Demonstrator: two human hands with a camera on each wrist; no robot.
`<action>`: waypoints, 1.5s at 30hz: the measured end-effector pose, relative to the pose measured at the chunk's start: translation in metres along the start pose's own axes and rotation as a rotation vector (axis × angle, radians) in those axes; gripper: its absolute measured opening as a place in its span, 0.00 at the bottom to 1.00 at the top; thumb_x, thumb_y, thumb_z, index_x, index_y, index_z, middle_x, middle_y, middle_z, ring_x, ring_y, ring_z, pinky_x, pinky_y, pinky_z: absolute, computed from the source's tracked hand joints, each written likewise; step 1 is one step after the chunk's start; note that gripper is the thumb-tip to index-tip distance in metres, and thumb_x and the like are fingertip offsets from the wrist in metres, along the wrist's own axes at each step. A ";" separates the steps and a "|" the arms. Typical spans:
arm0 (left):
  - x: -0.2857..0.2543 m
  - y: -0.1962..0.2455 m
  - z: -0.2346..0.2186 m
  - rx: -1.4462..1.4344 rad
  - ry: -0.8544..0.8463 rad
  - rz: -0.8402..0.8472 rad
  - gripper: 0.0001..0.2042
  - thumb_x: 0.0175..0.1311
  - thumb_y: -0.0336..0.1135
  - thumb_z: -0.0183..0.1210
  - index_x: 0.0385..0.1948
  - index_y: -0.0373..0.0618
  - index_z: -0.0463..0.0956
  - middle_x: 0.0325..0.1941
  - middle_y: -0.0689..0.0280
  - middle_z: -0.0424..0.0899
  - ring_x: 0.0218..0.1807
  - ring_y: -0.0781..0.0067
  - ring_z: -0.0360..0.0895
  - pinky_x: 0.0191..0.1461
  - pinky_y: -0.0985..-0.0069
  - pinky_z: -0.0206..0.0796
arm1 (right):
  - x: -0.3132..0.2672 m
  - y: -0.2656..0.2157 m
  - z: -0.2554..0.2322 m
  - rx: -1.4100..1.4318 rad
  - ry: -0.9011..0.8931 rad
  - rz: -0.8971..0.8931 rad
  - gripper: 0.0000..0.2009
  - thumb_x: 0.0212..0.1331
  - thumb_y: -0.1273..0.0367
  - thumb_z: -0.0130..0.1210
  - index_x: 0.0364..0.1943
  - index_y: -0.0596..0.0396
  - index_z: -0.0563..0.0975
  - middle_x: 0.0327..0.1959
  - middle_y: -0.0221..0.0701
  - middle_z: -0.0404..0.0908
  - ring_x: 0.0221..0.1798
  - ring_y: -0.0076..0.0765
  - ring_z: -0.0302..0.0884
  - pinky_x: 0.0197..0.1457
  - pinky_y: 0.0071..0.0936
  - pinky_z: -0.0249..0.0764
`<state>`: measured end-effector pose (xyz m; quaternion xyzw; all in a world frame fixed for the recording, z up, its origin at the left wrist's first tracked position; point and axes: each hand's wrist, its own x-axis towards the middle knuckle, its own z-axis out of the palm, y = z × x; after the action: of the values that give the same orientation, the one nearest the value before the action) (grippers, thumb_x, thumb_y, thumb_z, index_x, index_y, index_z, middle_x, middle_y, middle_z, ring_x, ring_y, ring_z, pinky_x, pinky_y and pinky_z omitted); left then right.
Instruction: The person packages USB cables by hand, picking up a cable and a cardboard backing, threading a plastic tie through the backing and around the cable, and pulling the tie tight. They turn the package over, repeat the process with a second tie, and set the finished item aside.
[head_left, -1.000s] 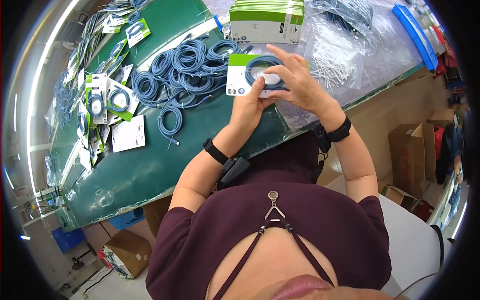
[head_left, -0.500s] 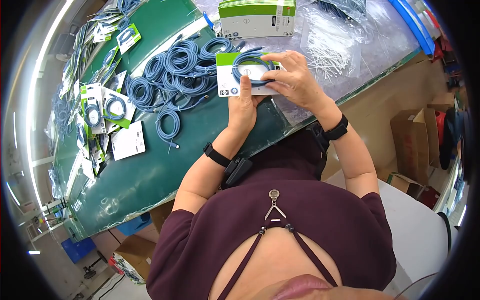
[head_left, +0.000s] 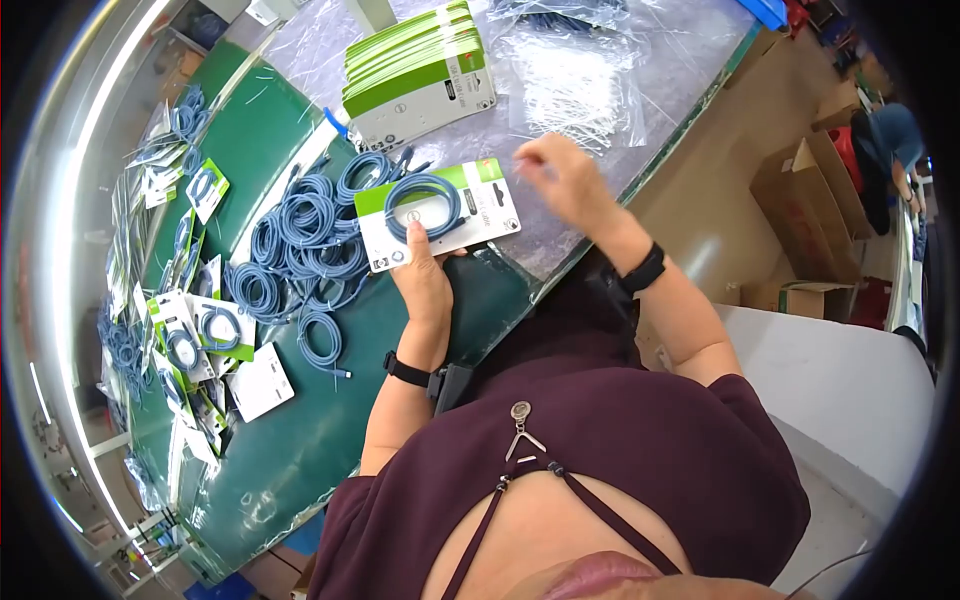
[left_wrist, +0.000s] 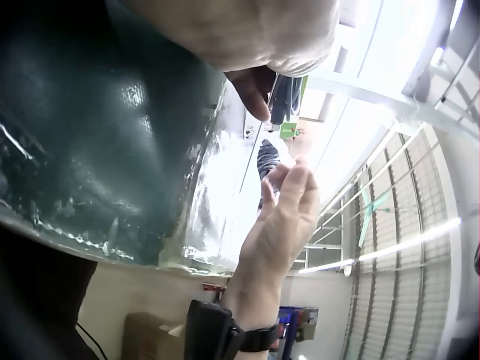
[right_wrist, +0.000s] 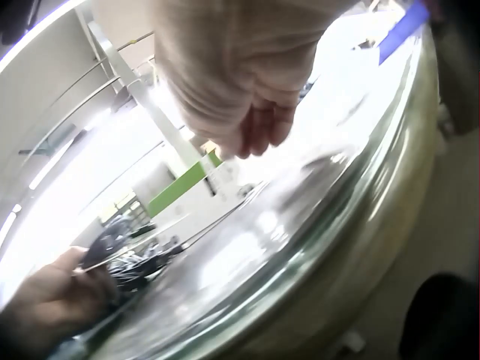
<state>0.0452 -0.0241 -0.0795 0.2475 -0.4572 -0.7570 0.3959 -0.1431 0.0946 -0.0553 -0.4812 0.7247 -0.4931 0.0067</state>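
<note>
My left hand (head_left: pixel 425 290) holds a white-and-green cable card (head_left: pixel 484 218) from its lower edge, the thumb on its face and the other fingers hidden beneath. On the card lies a coiled blue cable (head_left: pixel 457 215), whose lower loop the thumb tip overlaps. My right hand (head_left: pixel 575 190) is off the card, to its right, just short of a bag of white cable ties (head_left: pixel 575 95). Its fingers bend loosely with nothing visible between them. In the left wrist view the right hand (left_wrist: pixel 281 217) shows thumb and fingers slightly apart.
A stack of green-and-white cards (head_left: pixel 425 85) stands behind the held card. Coiled blue cables (head_left: pixel 305 225) are heaped to its left. Farther left lie several cards with cables (head_left: pixel 215 325). The table's front edge (head_left: pixel 655 165) runs close beneath the right forearm.
The right hand has let go of the cable and moved right, away from the card. The left hand still holds the card, now with the coil lying on it. The head view has turned.
</note>
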 end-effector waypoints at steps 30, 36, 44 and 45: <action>0.036 0.057 0.051 -0.620 -0.154 -0.220 0.11 0.71 0.40 0.50 0.49 0.48 0.70 0.43 0.66 0.83 0.37 0.74 0.77 0.35 0.76 0.67 | 0.007 -0.050 -0.031 0.046 -0.006 -0.385 0.07 0.49 0.81 0.61 0.31 0.57 0.79 0.29 0.30 0.77 0.31 0.31 0.72 0.33 0.24 0.70; 0.039 0.058 0.063 -0.630 0.015 -0.203 0.08 0.70 0.40 0.51 0.41 0.48 0.73 0.38 0.68 0.83 0.31 0.76 0.73 0.31 0.76 0.61 | 0.009 -0.055 -0.018 0.039 0.010 -0.233 0.06 0.50 0.81 0.61 0.31 0.57 0.79 0.28 0.29 0.77 0.30 0.30 0.72 0.34 0.24 0.70; 0.041 0.048 0.052 -0.700 -0.092 -0.312 0.07 0.70 0.41 0.53 0.37 0.49 0.71 0.31 0.70 0.80 0.25 0.79 0.68 0.28 0.77 0.57 | 0.014 -0.052 -0.006 0.000 0.007 -0.223 0.06 0.50 0.81 0.61 0.31 0.57 0.79 0.28 0.30 0.76 0.29 0.30 0.72 0.34 0.24 0.70; 0.040 0.048 0.052 -0.705 -0.086 -0.335 0.07 0.70 0.40 0.53 0.36 0.50 0.70 0.30 0.70 0.80 0.24 0.80 0.69 0.27 0.78 0.57 | 0.015 -0.052 -0.005 -0.005 0.011 -0.227 0.06 0.50 0.81 0.61 0.31 0.58 0.79 0.28 0.30 0.76 0.29 0.30 0.73 0.34 0.24 0.70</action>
<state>0.0025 -0.0446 -0.0133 0.1356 -0.1386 -0.9314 0.3080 -0.1174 0.0851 -0.0085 -0.5573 0.6669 -0.4916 -0.0544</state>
